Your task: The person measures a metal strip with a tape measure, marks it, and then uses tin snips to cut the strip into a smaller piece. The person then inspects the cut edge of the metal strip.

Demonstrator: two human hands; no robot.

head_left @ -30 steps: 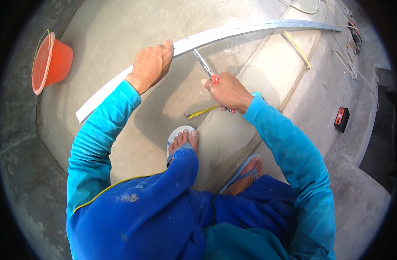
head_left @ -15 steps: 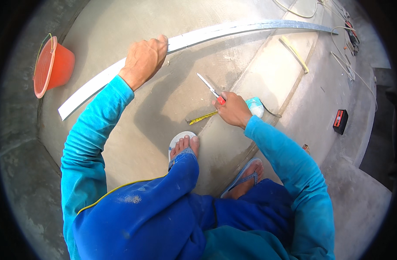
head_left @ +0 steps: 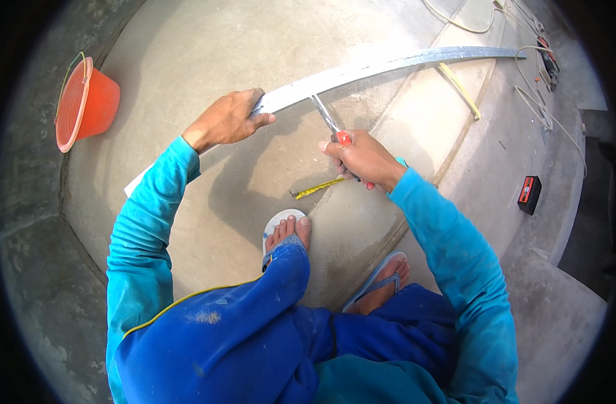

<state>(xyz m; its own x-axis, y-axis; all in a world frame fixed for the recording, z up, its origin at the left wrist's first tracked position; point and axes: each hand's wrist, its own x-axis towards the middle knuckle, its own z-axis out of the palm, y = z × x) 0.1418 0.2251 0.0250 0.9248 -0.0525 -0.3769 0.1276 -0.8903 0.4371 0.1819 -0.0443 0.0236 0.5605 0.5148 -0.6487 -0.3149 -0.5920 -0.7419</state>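
A long pale metal strip (head_left: 341, 77) runs across the view, from beneath my left forearm to the far right. My left hand (head_left: 228, 120) is closed around it left of the middle, thumb along the near edge. In my right hand (head_left: 362, 156) I grip metal snips (head_left: 328, 116) with red on the handles. Their blades point up and away, and the tips meet the near edge of the strip. Below this hand a yellow tape measure blade (head_left: 319, 188) lies on the floor; its case is mostly hidden behind the hand.
An orange bucket (head_left: 96, 104) stands far left. A yellowish strip (head_left: 460, 91) lies on the floor beneath the far part of the metal. Pale cables (head_left: 533, 101) and a red-and-black power tool (head_left: 548, 55) are at the far right. Nearer sits a small black-and-red box (head_left: 529, 194).
My right hand has brought the snips up to the strip's edge. My left hand has moved down and turned on the strip, which has shifted toward me and to the right.
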